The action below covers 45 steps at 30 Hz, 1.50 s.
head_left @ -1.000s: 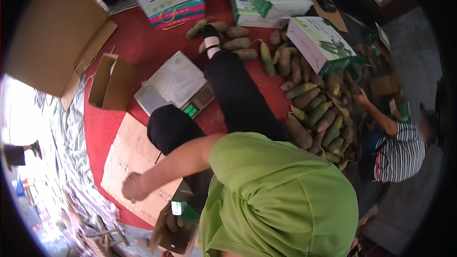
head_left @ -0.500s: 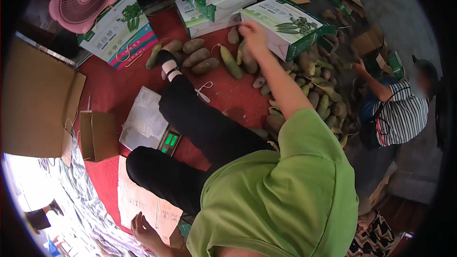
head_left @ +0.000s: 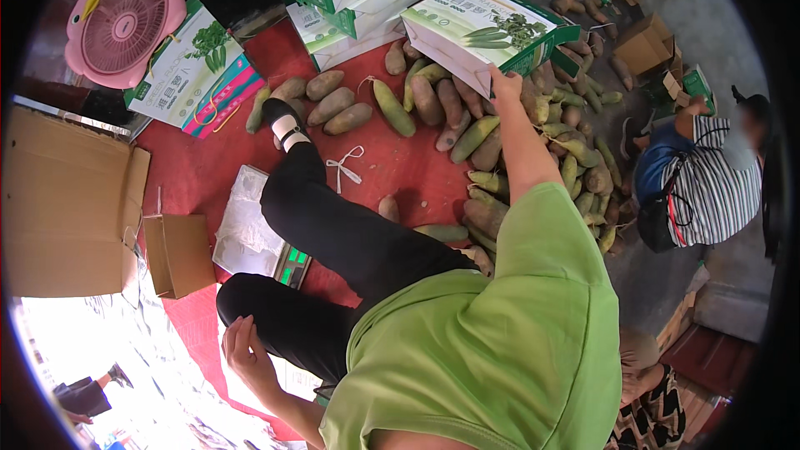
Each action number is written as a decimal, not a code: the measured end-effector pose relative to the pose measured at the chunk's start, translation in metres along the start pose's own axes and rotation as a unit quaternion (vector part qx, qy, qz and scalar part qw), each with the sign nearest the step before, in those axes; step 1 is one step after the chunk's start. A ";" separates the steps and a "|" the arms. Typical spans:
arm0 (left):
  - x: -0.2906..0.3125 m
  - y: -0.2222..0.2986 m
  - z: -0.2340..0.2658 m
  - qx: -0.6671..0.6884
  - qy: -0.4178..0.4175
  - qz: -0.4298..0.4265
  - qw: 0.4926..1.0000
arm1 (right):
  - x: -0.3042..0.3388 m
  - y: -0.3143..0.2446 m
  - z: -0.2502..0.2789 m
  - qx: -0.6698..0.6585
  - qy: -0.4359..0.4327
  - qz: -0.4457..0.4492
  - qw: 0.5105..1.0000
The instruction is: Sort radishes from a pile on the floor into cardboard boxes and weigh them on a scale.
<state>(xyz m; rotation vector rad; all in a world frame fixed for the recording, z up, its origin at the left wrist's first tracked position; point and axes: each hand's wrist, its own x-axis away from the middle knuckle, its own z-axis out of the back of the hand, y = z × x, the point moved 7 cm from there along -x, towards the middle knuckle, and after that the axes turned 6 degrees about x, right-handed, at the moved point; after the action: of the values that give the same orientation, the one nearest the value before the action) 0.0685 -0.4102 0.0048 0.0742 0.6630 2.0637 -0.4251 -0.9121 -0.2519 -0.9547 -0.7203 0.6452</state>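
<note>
My right hand (head_left: 507,86) grips the near lower corner of a white and green printed carton (head_left: 479,21), which lies by the heap of radishes. The fingertips are partly hidden by the carton's edge. Long green radishes (head_left: 392,108) and reddish-brown tubers (head_left: 427,101) lie just left of and below that carton. Near my bent knee, my left hand (head_left: 243,348) hangs with loosely bent fingers, a little apart, holding nothing. Beyond that knee sits a flat scale (head_left: 250,225) with a lit green display and clear plastic on its pan.
More printed cartons (head_left: 358,0) are stacked at the back. A pink fan (head_left: 125,25) stands at the far left behind a printed box (head_left: 187,67). Brown cardboard boxes (head_left: 179,254) are at the left. A person in a striped shirt (head_left: 708,179) sits beyond the heap (head_left: 575,142).
My right hand has moved from the carton's left end to its near corner and taken hold there. My left hand has risen toward my knee. The view has shifted slightly.
</note>
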 end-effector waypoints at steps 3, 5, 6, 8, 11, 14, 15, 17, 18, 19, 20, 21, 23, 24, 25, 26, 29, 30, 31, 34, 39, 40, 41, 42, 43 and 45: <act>-0.006 0.007 -0.005 0.016 -0.003 -0.008 1.000 | 0.003 0.014 -0.030 0.036 0.012 0.099 0.994; -0.011 0.011 -0.010 0.015 -0.011 -0.020 1.000 | 0.015 0.027 -0.060 0.076 -0.053 0.125 0.988; -0.012 0.011 -0.010 0.003 -0.013 -0.020 1.000 | 0.039 0.027 -0.081 0.059 -0.077 0.109 0.989; -0.012 0.010 -0.008 -0.003 -0.010 -0.014 1.000 | 0.076 0.025 -0.094 0.044 -0.106 0.092 0.989; -0.013 0.007 -0.010 0.003 -0.011 -0.003 1.000 | 0.080 0.026 -0.087 0.043 -0.145 0.058 0.987; -0.015 0.005 -0.014 0.009 -0.015 -0.003 1.000 | 0.055 0.024 -0.059 0.035 -0.145 0.065 0.987; -0.019 0.009 -0.018 0.018 -0.022 -0.021 0.999 | 0.028 0.029 -0.039 0.003 -0.104 0.072 0.992; -0.028 0.016 -0.030 0.041 -0.037 -0.037 0.998 | -0.028 0.035 0.000 0.016 -0.040 0.087 0.995; -0.027 0.017 -0.029 0.034 -0.038 -0.033 0.998 | -0.016 0.026 -0.007 0.014 -0.051 0.083 0.995; -0.025 0.014 -0.026 0.021 -0.032 -0.024 0.999 | 0.009 0.007 -0.017 -0.036 -0.069 0.017 0.997; -0.026 0.014 -0.026 0.011 -0.033 -0.030 0.999 | 0.025 -0.008 -0.018 -0.085 -0.073 -0.046 0.993; -0.027 0.016 -0.029 0.007 -0.037 -0.040 0.998 | 0.025 -0.015 -0.017 -0.087 -0.066 -0.044 0.993; -0.030 0.017 -0.030 0.011 -0.036 -0.035 0.999 | 0.029 -0.030 -0.030 -0.091 -0.074 -0.008 0.993; -0.030 0.017 -0.030 0.011 -0.034 -0.026 0.999 | 0.037 -0.037 -0.038 -0.069 -0.050 0.018 0.996; -0.040 0.028 -0.045 0.041 -0.048 -0.054 0.996 | -0.018 -0.016 -0.014 0.019 0.054 0.097 0.994; -0.035 0.022 -0.040 0.019 -0.043 -0.039 0.998 | 0.009 -0.017 -0.045 0.048 0.012 0.071 0.996; -0.033 0.019 -0.040 0.008 -0.046 -0.030 0.998 | 0.053 -0.031 -0.063 0.150 0.045 0.144 0.977; -0.033 0.018 -0.041 0.009 -0.050 -0.031 0.998 | 0.055 -0.025 -0.060 0.149 0.046 0.144 0.977; -0.032 0.018 -0.041 0.010 -0.051 -0.033 0.998 | 0.057 -0.022 -0.061 0.130 0.016 0.171 0.977; -0.034 0.016 -0.039 0.015 -0.046 -0.025 0.999 | 0.036 -0.017 -0.045 0.089 -0.063 0.188 0.976; -0.041 0.020 -0.047 0.014 -0.061 -0.035 0.997 | -0.076 -0.020 0.068 0.078 0.123 0.139 0.980; -0.042 0.020 -0.047 0.016 -0.058 -0.032 0.998 | -0.092 -0.027 0.080 0.089 0.128 0.145 0.977; -0.043 0.020 -0.048 0.011 -0.060 -0.031 0.998 | -0.099 -0.034 0.086 0.101 0.131 0.150 0.975; -0.040 0.019 -0.046 -0.003 -0.061 -0.025 0.998 | -0.089 -0.045 0.080 0.151 0.127 0.161 0.967; -0.040 0.019 -0.044 -0.009 -0.056 -0.017 0.998 | -0.077 -0.063 0.077 0.200 0.124 0.173 0.956; -0.043 0.022 -0.044 -0.012 -0.052 -0.002 0.999 | -0.081 -0.085 0.077 0.225 0.097 0.194 0.950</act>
<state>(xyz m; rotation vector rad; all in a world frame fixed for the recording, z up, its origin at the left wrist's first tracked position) 0.0625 -0.4724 -0.0138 0.1650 0.5736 2.0482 -0.5196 -0.9730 -0.1675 -0.7215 -0.1891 0.9951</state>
